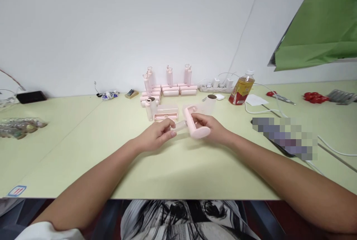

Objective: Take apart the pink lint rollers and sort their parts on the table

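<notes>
My right hand [209, 126] grips a pink lint roller frame [192, 124], its flat rounded end towards me. Fingers of my left hand [158, 134] close on a pale translucent handle [180, 125] that reaches to the frame's side; whether the two are joined I cannot tell. Just beyond my hands lies an open pink lint roller case [166, 116]. A pale handle [149, 110] and a paper roll [153, 105] stand beside it at the left. Another paper roll [211, 103] stands behind my right hand.
Several pink lint rollers [170, 90] stand grouped by the wall. To the right are a power strip [214, 88], a drink bottle [242, 88], scissors [281, 98], a phone with a blurred screen [284, 137] and white cables. At far left lie a bag of small items [21, 126] and a black device [31, 96].
</notes>
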Available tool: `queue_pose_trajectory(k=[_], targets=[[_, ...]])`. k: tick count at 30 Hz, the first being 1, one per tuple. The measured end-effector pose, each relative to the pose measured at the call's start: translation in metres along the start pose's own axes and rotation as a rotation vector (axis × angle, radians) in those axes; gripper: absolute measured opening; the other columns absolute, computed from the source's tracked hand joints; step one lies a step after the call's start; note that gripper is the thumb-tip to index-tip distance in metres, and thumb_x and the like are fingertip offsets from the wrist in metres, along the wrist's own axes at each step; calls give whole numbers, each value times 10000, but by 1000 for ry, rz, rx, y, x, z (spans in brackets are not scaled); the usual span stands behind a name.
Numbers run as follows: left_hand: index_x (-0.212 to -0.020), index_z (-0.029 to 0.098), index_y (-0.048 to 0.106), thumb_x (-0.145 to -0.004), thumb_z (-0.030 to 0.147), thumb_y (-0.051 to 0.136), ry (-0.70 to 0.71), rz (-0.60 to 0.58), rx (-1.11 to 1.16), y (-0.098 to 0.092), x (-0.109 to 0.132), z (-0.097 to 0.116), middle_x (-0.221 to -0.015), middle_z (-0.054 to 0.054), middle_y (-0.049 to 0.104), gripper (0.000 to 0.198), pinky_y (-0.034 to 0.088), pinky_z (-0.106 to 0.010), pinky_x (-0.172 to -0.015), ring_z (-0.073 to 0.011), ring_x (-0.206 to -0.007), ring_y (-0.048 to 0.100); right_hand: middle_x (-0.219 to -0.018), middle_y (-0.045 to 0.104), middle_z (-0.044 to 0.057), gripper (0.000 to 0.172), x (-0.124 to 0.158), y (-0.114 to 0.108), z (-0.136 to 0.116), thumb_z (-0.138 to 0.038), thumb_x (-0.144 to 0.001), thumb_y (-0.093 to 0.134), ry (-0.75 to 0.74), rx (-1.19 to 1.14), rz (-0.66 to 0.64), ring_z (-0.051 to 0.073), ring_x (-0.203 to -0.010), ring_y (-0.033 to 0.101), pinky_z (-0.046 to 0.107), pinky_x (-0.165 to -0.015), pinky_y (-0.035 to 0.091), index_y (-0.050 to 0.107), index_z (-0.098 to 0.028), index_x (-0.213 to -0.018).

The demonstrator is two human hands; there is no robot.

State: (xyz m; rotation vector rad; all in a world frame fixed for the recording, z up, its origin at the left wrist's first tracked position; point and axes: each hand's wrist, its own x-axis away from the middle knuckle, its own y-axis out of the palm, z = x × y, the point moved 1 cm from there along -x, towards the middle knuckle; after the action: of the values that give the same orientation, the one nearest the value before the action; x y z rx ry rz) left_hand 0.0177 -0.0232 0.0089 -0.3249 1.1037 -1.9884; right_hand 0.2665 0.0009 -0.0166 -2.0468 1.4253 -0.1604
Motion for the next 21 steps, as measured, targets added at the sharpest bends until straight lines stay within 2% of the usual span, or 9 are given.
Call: queue_pose_trajectory(k=[3,6,10,14,16,18,21], targets=[[-1016,206,489,-931,514,422,26,-22,14,9,-1,4,-731,25,518,326,359,-260,-624,-132,-655,466,-762,608,3,462,5,13,-7,-369,-814,609,99,-379,-128,123,-601,519,230,-546,390,602,-186,-1238],[-999,202,506,-928,503,438,32,-22,3,14,-1,6,-752,19,538,317,355,-258,-614,-132,-660,474,-747,608,-13,562,7,23,-8,-311,-713,731,103,-502,-161,116,-625,536,224,-565,408,598,-194,-1247],[-969,196,539,-931,453,439,17,1,-60,13,-3,1,-822,-8,589,278,379,-269,-645,-148,-711,511,-791,647,12,438,5,22,-10,-235,-712,698,229,-650,-160,137,-713,601,205,-557,430,653,-201,-1146],[-1026,197,553,-929,431,449,-4,66,-138,8,-3,-4,-891,-27,620,275,397,-282,-678,-161,-754,535,-760,652,10,320,4,11,-15,-249,-766,607,337,-931,-148,122,-595,591,229,-536,484,646,-204,-1080],[-1056,197,555,-933,444,446,10,73,-164,7,-3,-5,-904,-29,623,296,399,-282,-683,-161,-760,540,-774,670,18,315,7,9,-17,-289,-818,587,347,-993,-243,142,-604,628,272,-580,523,605,-207,-1121],[-1057,194,557,-940,455,436,41,63,-170,7,-4,-5,-878,-25,614,311,397,-278,-675,-156,-745,537,-837,703,41,376,11,10,-20,-333,-858,590,340,-1016,-387,192,-709,695,351,-685,551,531,-226,-1214],[-1047,186,559,-948,468,421,74,53,-159,10,-4,-6,-851,-20,596,329,393,-271,-661,-150,-726,524,-899,729,61,450,15,15,-20,-380,-872,610,307,-1058,-513,245,-817,725,448,-795,535,450,-250,-1273]])
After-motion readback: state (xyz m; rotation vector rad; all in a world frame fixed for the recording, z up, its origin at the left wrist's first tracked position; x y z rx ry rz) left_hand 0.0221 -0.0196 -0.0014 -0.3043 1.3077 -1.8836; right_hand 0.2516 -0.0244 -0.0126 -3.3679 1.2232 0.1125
